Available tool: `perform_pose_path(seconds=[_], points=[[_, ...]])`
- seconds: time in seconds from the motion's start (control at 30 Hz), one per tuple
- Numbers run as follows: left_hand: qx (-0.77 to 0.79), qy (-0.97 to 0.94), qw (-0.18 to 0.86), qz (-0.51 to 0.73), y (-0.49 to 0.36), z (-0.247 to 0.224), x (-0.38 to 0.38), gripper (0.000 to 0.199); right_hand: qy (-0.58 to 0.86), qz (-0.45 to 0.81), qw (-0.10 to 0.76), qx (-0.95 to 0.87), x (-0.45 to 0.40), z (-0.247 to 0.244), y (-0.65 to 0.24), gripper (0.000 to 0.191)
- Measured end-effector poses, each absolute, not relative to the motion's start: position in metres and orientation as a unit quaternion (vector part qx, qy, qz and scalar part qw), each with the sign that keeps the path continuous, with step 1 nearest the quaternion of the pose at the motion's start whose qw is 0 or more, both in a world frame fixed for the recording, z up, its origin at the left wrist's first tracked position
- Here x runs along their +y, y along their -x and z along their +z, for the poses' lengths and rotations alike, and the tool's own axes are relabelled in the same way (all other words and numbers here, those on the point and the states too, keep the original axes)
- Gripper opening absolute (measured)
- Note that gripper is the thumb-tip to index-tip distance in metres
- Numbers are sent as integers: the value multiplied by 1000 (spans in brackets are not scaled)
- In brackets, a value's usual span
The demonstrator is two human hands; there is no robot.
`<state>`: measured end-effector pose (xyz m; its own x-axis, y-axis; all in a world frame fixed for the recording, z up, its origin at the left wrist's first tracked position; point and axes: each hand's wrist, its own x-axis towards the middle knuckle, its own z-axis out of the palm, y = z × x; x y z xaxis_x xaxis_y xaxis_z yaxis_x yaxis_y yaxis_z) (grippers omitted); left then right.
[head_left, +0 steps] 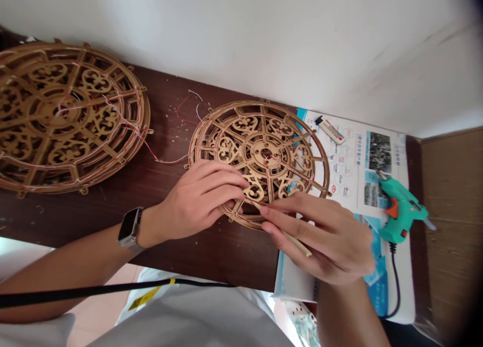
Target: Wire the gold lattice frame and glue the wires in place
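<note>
A round golden openwork frame point(257, 147) with scroll patterns and spokes lies in front of me, red and white wires running along its rings. My left hand point(202, 196) is closed over the near left rim, fingertips at the inner scrollwork. In my right hand point(324, 231) is a thin pale wooden stick point(298, 243), pinched between thumb and fingers. Its tip touches the near part of the frame, close to my left fingertips and a red wire. The left thumb is largely hidden beneath the hand.
Larger stacked golden frames point(71, 171) stand at the left, wired to the near frame by a loose wire point(169, 162). A teal hot glue gun point(402, 206) and a small white-and-red tube-like item point(331, 131) lie on a printed sheet point(354, 186). A white wall borders the dark table point(181, 256).
</note>
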<state>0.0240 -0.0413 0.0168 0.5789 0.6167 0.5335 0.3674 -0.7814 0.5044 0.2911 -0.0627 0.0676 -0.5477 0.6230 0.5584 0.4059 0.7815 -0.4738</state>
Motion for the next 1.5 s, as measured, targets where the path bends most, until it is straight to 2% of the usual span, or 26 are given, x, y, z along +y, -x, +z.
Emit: perform_pose_path(seconds=[0.47,1.0,1.3,1.5], points=[[283,-889,142,330,-27,21,-40,23,306,139,397,-854,-65,67,-289,12],[286,-883,130,348,-26,13,-41,25,278,116,338,-892,-67,61,-293,13],[297,-883,139,335,-23,24,-42,33,311,119,485,-809,-67,56,-298,20],[316,-885,59,336,-28,37,-51,25,319,114,517,-786,-64,50,-295,19]])
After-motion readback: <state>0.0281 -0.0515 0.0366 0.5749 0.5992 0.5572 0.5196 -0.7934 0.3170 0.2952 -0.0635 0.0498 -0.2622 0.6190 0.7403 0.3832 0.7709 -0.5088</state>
